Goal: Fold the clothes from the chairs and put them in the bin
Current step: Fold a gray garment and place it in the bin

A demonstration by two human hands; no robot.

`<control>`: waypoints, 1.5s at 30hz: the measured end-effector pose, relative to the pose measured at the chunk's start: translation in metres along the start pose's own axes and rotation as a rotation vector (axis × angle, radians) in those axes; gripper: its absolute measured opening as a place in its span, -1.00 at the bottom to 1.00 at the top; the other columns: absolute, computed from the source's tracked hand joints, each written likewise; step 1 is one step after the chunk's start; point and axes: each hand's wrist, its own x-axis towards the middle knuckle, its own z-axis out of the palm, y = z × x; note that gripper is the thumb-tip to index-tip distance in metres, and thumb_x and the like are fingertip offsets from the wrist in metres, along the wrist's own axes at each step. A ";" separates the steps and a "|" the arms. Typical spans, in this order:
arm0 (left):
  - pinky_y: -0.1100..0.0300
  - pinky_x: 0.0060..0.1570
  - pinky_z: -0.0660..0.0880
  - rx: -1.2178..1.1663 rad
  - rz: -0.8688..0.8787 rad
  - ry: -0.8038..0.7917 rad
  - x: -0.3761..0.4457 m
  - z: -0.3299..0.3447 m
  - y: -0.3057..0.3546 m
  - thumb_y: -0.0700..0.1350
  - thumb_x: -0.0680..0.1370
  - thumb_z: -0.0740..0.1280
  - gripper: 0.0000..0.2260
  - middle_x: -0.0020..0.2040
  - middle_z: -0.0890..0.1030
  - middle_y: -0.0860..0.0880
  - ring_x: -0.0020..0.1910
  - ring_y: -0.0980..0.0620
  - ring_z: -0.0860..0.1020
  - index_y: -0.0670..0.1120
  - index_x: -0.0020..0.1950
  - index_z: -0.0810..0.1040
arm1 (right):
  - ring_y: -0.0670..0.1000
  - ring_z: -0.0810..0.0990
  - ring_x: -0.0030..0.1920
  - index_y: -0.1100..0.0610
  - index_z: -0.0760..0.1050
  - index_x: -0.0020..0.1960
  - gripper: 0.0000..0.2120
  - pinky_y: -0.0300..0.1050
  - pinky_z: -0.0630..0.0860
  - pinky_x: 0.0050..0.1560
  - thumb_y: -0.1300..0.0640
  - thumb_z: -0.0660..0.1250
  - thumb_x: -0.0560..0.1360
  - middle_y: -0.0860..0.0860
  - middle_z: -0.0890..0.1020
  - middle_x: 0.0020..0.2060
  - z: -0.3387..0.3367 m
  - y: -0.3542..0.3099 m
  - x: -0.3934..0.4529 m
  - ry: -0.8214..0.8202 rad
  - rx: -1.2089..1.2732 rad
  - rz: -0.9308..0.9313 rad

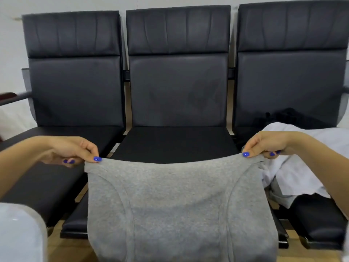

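Chairs (177, 91) black, wall (11, 44) white.

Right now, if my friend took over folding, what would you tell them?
Left hand pinches one top corner of the grey garment; right hand pinches the other, holding it spread in front of the middle chair.
More clothes, white and dark, lie on the right chair.
A pale container edge shows lower left, maybe the bin.
Left: fold the grey one, bin it, then the rest.
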 end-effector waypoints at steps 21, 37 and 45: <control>0.05 0.11 0.54 -0.373 0.214 0.975 0.088 -0.039 0.065 -0.40 0.49 0.37 -0.76 0.10 0.58 -0.22 0.04 -0.13 0.58 -0.29 0.15 0.59 | 0.05 0.65 -0.35 0.26 0.57 -0.14 -0.96 -0.18 0.64 -0.33 0.32 0.41 0.48 0.18 0.60 -0.08 -0.052 -0.085 0.097 0.722 0.525 0.005; 0.12 0.17 0.53 -0.674 0.375 1.096 0.147 -0.015 0.030 -0.34 0.56 0.30 -0.77 0.08 0.60 -0.12 0.00 -0.01 0.62 -0.20 0.20 0.59 | 0.04 0.67 -0.11 0.16 0.62 -0.11 -0.94 -0.14 0.65 -0.08 0.29 0.40 0.48 0.11 0.66 -0.11 -0.013 -0.035 0.116 0.896 0.599 -0.288; 0.20 0.10 0.56 -0.664 0.424 0.988 0.084 0.051 -0.036 -0.33 0.56 0.31 -0.81 -0.02 0.63 -0.07 -0.02 0.03 0.61 -0.17 0.13 0.60 | -0.03 0.68 -0.26 0.18 0.63 -0.22 -0.88 -0.28 0.63 -0.21 0.36 0.41 0.43 0.15 0.67 -0.24 0.058 0.017 0.044 0.679 0.591 -0.318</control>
